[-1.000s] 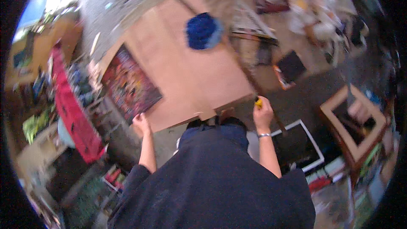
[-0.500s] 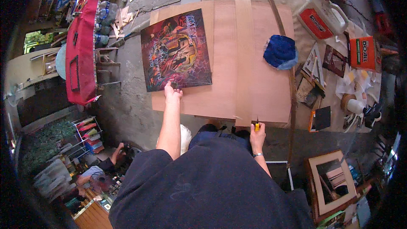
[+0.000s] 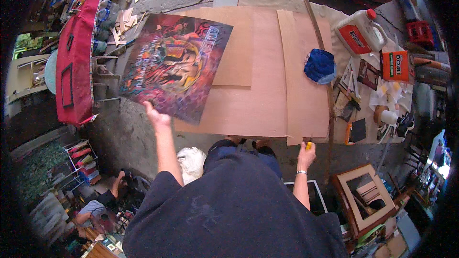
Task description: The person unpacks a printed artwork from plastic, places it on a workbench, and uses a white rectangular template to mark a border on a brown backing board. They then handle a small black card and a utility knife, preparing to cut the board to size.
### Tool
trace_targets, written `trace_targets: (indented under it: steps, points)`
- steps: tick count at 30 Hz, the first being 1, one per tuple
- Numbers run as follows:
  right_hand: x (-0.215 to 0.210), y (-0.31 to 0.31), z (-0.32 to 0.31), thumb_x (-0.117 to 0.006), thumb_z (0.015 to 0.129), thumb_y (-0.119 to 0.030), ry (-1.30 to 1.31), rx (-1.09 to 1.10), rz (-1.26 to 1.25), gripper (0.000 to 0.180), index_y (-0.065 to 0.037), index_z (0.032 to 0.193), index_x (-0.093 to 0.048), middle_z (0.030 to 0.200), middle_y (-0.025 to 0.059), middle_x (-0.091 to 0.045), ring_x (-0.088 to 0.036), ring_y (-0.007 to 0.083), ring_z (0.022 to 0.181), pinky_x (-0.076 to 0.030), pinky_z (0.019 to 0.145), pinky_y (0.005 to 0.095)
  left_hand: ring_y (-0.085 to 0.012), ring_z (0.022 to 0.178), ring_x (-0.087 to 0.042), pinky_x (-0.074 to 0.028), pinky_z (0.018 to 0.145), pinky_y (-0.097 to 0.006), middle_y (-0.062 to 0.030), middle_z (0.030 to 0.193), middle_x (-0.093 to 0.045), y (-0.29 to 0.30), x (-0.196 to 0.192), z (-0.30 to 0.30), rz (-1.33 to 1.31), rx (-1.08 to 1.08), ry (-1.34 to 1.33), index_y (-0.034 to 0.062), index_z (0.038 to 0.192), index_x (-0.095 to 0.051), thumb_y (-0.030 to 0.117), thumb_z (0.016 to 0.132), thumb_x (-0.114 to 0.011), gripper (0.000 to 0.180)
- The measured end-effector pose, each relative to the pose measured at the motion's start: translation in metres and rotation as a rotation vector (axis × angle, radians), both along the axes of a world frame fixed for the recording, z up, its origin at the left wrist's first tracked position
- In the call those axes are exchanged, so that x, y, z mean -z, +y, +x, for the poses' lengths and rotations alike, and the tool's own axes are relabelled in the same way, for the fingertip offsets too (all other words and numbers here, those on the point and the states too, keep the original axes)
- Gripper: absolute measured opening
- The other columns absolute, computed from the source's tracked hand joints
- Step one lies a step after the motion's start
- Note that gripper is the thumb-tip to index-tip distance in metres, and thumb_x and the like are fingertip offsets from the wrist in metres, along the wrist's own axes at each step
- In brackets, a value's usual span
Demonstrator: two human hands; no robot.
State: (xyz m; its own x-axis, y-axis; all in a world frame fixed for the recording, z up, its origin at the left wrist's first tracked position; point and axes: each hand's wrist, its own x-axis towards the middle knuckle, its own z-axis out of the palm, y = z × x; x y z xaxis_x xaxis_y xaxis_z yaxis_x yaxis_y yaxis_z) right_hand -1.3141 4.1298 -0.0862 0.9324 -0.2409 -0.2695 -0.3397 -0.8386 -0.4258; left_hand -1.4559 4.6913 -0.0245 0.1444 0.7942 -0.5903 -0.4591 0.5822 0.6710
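Observation:
My left hand (image 3: 157,115) grips the near corner of a large colourful printed poster board (image 3: 175,64) and holds it lifted and tilted above the left end of the brown plywood sheets (image 3: 267,81). My right hand (image 3: 306,152) is closed on a small yellow tool (image 3: 309,145) at the near right corner of the plywood. A long thin wooden strip (image 3: 321,52) runs along the plywood's right edge, past my right hand.
A blue cloth (image 3: 320,65) lies at the plywood's right edge. A white jug with a red cap (image 3: 359,31), an orange box (image 3: 397,66) and small tools crowd the right side. A wooden frame (image 3: 363,199) sits lower right. A red cloth (image 3: 75,52) hangs on the left. A seated person (image 3: 98,205) is lower left.
The poster board lay flat on the plywood under my left hand; now it is lifted and swung left, off the sheet's edge. My right hand stays at the corner.

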Motion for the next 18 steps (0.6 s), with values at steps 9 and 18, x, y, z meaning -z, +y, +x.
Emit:
trace_targets:
  steps: [9, 18]
  points:
    - [-0.002, 0.227, 0.087, -0.074, 0.086, -0.037, -0.032, -0.29, 0.558, 0.044, 0.004, 0.103, -0.066, 0.091, 0.0169, -0.069, -0.066, 0.0268, 0.089, -0.051, 0.08, 0.0356, -0.0301, 0.129, -0.048, -0.036, 0.11, -0.048, -0.0084, 0.141, -0.051, 0.056, -0.056, -0.172, 0.105, 0.027, 0.031, 0.0071, 0.14, -0.047, 0.048, 0.099, -0.05, 0.058]
    - [-0.001, 0.399, 0.145, -0.087, 0.067, -0.042, 0.118, -0.252, 0.048, 0.071, 0.005, 0.111, -0.058, 0.128, 0.0231, -0.051, -0.056, 0.0384, 0.115, -0.053, 0.091, 0.0437, -0.0312, 0.127, -0.048, -0.037, 0.108, -0.048, -0.0089, 0.14, -0.051, 0.01, -0.041, -0.28, 0.184, -0.076, 0.064, 0.0062, 0.14, -0.046, 0.05, 0.093, -0.059, 0.065]
